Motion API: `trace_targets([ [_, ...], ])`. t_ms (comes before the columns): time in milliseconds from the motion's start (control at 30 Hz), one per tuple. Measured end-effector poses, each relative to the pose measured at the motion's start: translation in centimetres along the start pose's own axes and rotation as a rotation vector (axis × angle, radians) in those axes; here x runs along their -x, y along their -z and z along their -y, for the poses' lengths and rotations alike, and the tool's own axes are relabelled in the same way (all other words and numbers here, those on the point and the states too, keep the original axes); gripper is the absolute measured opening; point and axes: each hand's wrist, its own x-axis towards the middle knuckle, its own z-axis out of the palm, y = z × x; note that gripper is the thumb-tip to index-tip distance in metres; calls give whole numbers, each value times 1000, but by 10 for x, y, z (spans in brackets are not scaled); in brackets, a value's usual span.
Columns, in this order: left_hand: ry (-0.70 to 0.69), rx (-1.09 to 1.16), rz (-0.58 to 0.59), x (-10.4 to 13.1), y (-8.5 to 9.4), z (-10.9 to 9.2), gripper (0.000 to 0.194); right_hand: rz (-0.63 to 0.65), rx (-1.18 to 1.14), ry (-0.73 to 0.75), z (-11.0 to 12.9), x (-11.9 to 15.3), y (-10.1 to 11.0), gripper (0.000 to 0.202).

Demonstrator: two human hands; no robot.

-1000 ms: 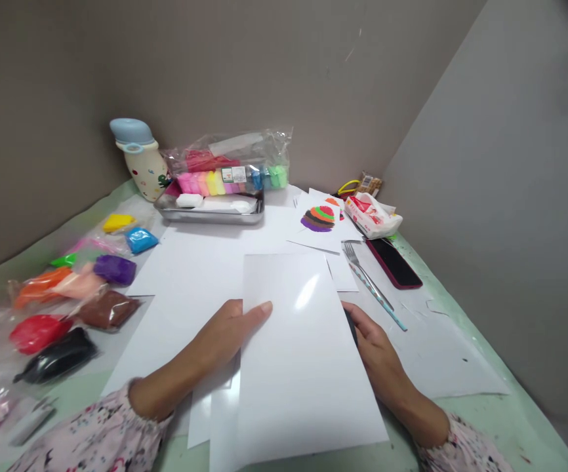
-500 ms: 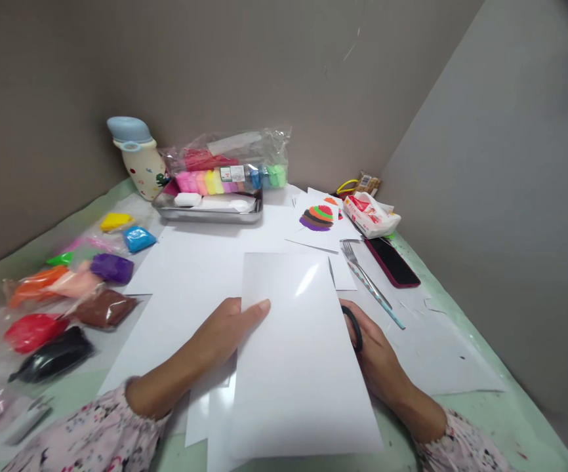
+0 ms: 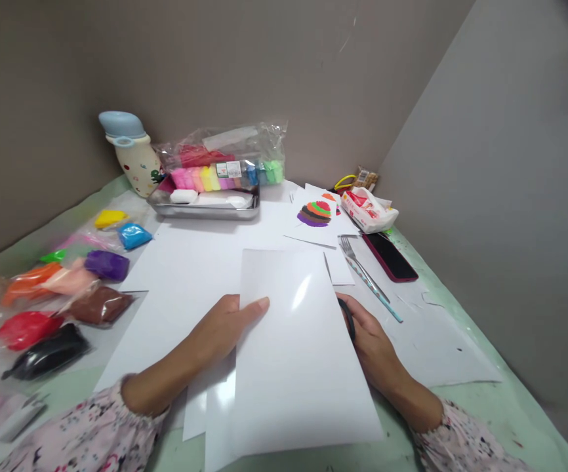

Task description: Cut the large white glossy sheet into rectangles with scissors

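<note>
My left hand (image 3: 229, 324) grips a blank white sheet of paper (image 3: 304, 373) by its left edge, thumb on top and the other fingers hidden beneath. At the sheet's right edge, my right hand (image 3: 370, 341) is closed around the black handle of a pair of scissors (image 3: 347, 317). One pointed blade shows just beyond the sheet's upper right edge; the rest of the scissors is behind the paper. Under the held sheet lie more white sheets (image 3: 195, 282) spread over the table.
Bagged coloured clay (image 3: 101, 305) lines the left side. At the back are a bottle (image 3: 136, 157), a metal tray (image 3: 205, 211) and a clear bag of clay (image 3: 225, 172). On the right lie a coloured drawing (image 3: 308, 233), a fork (image 3: 357, 262), a phone (image 3: 389, 257) and a tissue pack (image 3: 370, 211).
The view has shifted slightly, so the table things sit a little further left and up. The scissors blade shows a bit more beside the sheet. Both hands keep their hold.
</note>
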Motion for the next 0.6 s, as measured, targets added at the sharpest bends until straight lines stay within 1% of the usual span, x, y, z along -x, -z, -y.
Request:
trace_targets([
  [67, -13, -81, -68, -3, 1, 2, 46, 6, 4, 11, 0, 0, 1, 35],
  [100, -23, -102, -74, -5, 1, 4, 47, 8, 5, 24, 0, 0, 1, 35],
  [167, -36, -95, -51, -7, 0, 6, 48, 10, -2, 44, 0, -1, 2, 34],
  [267, -35, -70, -35, -7, -1, 8, 47, 10, -13, 37, 0, -1, 2, 36],
  [400, -44, -5, -26, -4, -3, 4, 44, -5, 14, 49, -1, -1, 3, 36],
  [467, -46, 23, 9, -2, -3, 2, 44, -8, 13, 70, -3, -1, 3, 34],
  [600, -39, 44, 74, -1, -3, 0, 42, 36, -74, 80, -9, -2, 4, 31],
])
